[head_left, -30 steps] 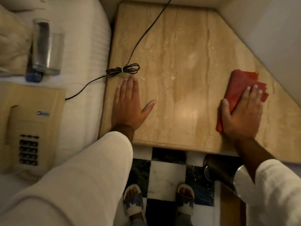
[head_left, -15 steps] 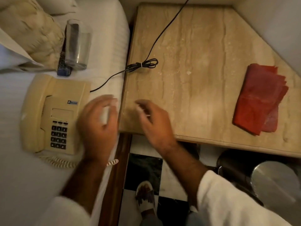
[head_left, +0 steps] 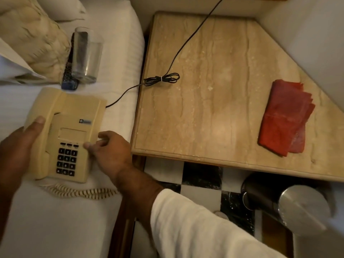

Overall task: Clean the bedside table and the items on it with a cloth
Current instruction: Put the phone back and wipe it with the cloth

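Observation:
A beige telephone [head_left: 63, 131] lies on the white bed at the left. My left hand [head_left: 17, 146] grips its left side over the handset, thumb on top. My right hand [head_left: 109, 149] holds its right edge beside the keypad. The folded red cloth [head_left: 284, 118] rests alone near the right edge of the marble bedside table [head_left: 214, 90]. The phone's thin black cord [head_left: 162, 79] runs in a tied bundle across the table's left part and onto the bed.
An empty drinking glass [head_left: 86, 56] and a dark remote [head_left: 68, 79] lie on the bed behind the phone, beside a beige cushion [head_left: 33, 40]. A metal lidded bin [head_left: 290, 203] stands on the chequered floor below the table's front edge. A wall borders the table's slanted right side.
My right hand let go of the red cloth, which stays on the table. Both hands moved left off the table to the bed and closed on the telephone's two sides.

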A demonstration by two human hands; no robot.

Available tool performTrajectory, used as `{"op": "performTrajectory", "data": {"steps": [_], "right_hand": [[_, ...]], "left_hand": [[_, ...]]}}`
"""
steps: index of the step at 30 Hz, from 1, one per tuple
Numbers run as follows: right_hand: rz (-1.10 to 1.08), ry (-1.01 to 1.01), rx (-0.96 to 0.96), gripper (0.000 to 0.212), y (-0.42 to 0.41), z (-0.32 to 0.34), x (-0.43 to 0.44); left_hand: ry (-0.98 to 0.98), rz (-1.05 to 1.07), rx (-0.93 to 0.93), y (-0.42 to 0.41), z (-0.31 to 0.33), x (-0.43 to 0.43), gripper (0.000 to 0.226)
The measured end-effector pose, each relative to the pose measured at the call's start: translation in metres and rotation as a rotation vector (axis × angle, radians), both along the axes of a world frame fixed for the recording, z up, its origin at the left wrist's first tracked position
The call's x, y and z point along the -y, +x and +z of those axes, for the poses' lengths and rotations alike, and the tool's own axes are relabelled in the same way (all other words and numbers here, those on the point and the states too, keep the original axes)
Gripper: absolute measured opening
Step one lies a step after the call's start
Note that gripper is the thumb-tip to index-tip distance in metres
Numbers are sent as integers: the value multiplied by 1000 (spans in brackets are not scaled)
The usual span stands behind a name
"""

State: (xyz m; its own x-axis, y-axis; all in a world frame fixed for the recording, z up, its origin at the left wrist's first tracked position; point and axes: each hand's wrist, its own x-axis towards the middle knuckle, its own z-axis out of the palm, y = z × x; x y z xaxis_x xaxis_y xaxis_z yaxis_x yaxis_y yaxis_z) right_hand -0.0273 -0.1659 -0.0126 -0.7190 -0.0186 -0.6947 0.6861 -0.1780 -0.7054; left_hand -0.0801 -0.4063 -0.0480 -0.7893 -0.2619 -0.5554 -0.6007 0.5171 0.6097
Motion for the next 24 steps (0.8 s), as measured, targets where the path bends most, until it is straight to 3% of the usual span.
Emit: {"op": "performTrajectory", "data": {"steps": [5, 10, 17, 21, 24], "right_hand": [[-207, -331, 51, 40, 51, -2, -55], [-405, -566, -12, 36, 105, -4, -156], [-767, -358, -104, 42, 133, -2, -298], [-887, -190, -193, 38, 107, 10, -346], [-862, -110, -261, 34, 70, 20, -364]], "left_hand": [[-84, -124, -73, 22, 70, -83, 75], [-127, -463, -140, 36, 129, -211, 55], [123, -801, -199, 22, 111, -390, 68], [280, -727, -165, -8, 99, -452, 56], [375, -609, -121, -29, 83, -467, 56]]}}
